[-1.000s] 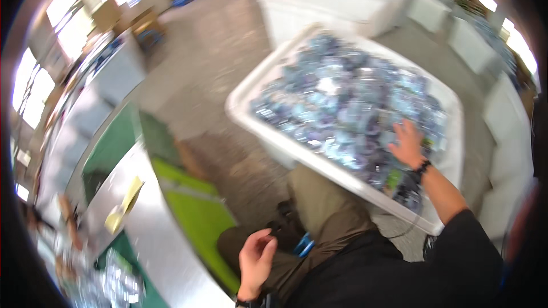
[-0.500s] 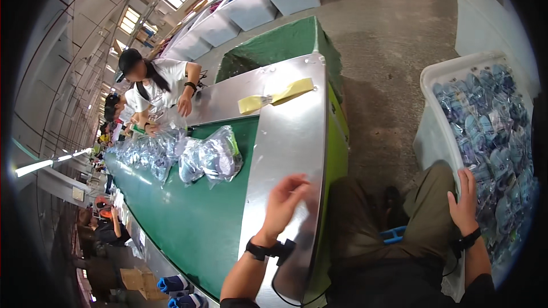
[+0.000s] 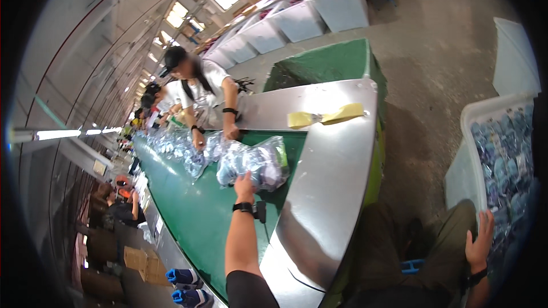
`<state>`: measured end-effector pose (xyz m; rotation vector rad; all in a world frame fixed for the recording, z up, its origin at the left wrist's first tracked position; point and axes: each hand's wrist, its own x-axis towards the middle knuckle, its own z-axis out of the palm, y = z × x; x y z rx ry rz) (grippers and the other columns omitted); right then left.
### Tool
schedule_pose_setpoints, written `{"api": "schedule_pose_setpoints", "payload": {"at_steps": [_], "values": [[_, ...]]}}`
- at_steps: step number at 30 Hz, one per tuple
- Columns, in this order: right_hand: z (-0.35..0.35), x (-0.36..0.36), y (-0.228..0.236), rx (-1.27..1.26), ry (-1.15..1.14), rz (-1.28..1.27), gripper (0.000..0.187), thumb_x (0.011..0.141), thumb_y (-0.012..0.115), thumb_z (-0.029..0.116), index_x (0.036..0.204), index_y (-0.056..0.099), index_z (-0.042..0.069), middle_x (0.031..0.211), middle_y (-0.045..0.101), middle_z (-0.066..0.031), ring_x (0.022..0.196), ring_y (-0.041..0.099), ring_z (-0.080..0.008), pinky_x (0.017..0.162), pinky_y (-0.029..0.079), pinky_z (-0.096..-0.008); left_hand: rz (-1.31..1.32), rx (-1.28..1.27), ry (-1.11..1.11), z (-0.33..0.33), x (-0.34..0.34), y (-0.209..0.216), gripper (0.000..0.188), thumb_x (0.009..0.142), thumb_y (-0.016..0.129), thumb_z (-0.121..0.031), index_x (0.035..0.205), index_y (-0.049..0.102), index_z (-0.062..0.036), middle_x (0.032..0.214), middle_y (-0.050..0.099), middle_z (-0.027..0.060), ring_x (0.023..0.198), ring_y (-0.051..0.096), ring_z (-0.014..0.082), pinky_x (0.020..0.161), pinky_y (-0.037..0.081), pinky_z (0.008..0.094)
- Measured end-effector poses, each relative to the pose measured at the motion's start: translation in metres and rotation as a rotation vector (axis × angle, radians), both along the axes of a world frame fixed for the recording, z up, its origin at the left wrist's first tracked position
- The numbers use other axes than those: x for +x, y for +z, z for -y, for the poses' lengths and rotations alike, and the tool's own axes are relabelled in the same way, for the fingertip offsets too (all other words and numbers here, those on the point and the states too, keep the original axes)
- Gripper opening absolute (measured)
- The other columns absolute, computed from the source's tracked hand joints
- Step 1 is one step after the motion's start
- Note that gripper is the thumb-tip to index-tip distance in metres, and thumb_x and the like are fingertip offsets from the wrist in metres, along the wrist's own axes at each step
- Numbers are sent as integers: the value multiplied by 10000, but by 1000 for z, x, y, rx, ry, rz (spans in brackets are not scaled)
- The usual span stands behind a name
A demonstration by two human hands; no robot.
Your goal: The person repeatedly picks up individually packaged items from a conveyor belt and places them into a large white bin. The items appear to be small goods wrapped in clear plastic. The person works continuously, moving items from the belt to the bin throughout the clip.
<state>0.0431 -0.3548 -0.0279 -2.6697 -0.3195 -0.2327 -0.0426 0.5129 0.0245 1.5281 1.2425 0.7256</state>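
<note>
Our left hand [image 3: 244, 182] reaches over the green belt [image 3: 194, 217] and presses its fingers against a clear bag [image 3: 251, 162] lying there, without closing around it. Our right hand [image 3: 478, 239] rests spread on the rim of the white bin [image 3: 465, 154] of packets beside us.

A green conveyor belt [image 3: 194, 217] runs away into the distance, capped at its near end by a curved sheet-metal cover [image 3: 331, 165]. On the belt, right against that cover's edge, lies a clear plastic bag of blue items [image 3: 254, 162]; more such bags [image 3: 177, 148] trail along the belt beyond it. On the cover, toward its far side from the bag, lie yellow strips of tape [image 3: 325, 117].
</note>
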Motion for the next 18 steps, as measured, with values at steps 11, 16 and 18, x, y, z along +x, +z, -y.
{"api": "schedule_pose_setpoints", "payload": {"at_steps": [11,16,18], "values": [[1,0,-2,18,26,7,722,870,678,-28,1558,460,-30,1646,383,-255,1532,388,-483,1266,343,-529,153,7,-238,99,-10,2,761,887,863,-96,1474,386,-10,1047,619,55,789,649,162,623,570,297],[0,0,0,-9,23,8,727,874,685,-19,1565,456,-25,1646,383,-256,1534,388,-479,1269,342,-525,231,288,-363,139,-43,-13,661,884,855,3,1425,476,-6,1298,637,98,1048,711,201,891,608,304],[-1,0,1,-27,10,9,731,874,690,-16,1566,455,-22,1647,384,-257,1535,387,-477,1270,341,-524,267,344,-380,140,-59,-13,557,936,796,4,1421,522,2,1322,652,98,1011,716,181,884,607,298]]}}
